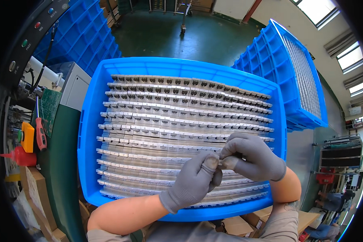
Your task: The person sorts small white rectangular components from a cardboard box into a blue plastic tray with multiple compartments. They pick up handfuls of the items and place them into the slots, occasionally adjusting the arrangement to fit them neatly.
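The left hand [192,180] and right hand [254,158] meet, fingers pinched around a small piece [220,161] mostly hidden between them, its long axis unclear, above rows of metal parts [161,121] in the blue crate [88,133].

On the black panel [18,54] at upper left, we make out short white lettering beside the blue button [51,11], the red button [37,25], the green button [24,42] and the silver button [12,65], one small marking each.
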The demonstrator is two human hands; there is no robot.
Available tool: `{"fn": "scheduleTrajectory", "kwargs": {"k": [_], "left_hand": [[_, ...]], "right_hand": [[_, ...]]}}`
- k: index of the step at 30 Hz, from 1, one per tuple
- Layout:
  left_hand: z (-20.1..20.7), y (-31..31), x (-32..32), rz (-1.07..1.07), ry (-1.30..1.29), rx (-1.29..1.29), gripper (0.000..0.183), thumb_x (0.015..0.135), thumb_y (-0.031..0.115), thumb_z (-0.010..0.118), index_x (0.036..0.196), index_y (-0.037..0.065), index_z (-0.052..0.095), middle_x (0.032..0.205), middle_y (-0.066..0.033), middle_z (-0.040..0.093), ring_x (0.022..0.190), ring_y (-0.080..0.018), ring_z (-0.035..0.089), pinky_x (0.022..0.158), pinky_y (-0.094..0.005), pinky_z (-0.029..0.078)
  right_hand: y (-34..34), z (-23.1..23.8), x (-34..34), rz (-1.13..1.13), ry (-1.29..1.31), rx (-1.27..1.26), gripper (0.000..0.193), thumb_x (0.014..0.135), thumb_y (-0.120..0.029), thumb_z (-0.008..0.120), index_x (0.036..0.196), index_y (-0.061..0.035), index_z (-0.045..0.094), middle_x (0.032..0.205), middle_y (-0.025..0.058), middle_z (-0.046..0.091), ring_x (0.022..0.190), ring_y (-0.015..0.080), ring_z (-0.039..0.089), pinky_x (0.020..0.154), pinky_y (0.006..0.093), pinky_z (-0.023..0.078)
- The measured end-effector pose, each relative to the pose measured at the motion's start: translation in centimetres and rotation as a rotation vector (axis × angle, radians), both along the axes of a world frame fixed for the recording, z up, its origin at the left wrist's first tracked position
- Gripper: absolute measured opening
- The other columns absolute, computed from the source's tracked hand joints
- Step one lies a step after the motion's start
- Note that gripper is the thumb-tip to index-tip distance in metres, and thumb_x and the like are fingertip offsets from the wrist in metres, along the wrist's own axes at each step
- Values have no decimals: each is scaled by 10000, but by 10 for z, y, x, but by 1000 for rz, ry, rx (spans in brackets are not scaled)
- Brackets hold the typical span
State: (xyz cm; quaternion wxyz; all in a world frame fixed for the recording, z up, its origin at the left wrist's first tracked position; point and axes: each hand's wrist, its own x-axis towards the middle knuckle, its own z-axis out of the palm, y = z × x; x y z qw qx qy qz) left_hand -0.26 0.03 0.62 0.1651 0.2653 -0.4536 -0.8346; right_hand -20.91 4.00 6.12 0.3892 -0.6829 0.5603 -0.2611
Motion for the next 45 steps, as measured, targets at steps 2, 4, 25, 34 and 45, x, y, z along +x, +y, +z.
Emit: {"fn": "scheduleTrajectory", "kwargs": {"k": [2, 4, 25, 34, 45], "left_hand": [[4, 0, -2, 18, -20, -1, 451, 1069, 467, 443, 1035, 38, 577, 648, -24, 544, 544, -71, 451, 512, -244, 382], [4, 1, -3, 18, -42, -30, 455, 1068, 471, 443, 1030, 40, 582, 631, -24, 534, 535, -73, 439, 508, -248, 371], [3, 2, -6, -39, -50, 90, 326, 1079, 320, 471, 1036, 32, 615, 606, -8, 506, 516, -64, 400, 488, -236, 351], [5, 1, -5, -61, -77, 96, 322, 1071, 332, 490, 1042, 34, 609, 616, -4, 512, 524, -59, 399, 489, -234, 348], [6, 1, -4, -68, -87, 103, 306, 1071, 320, 497, 1047, 37, 611, 619, -1, 504, 528, -63, 397, 493, -236, 347]], "right_hand": [[0, -1, 2, -11, 93, -64, 130, 831, -77, 717, 954, -44, 693, 811, 101, 618, 765, 292, 614, 673, 377, 512], [0, -1, 1, 11, 149, -122, 139, 820, -87, 720, 951, -46, 692, 810, 101, 619, 761, 297, 620, 671, 380, 516], [-82, -48, -104, -317, 676, -437, 63, 894, -129, 679, 888, -72, 703, 868, 82, 658, 805, 298, 657, 715, 390, 536], [-88, -64, -105, -314, 761, -412, 87, 910, -161, 660, 899, -91, 710, 899, 70, 658, 868, 290, 659, 748, 407, 542], [-85, -65, -94, -394, 793, -439, 86, 884, -127, 673, 940, -93, 729, 906, 80, 658, 852, 293, 665, 743, 408, 555]]}}
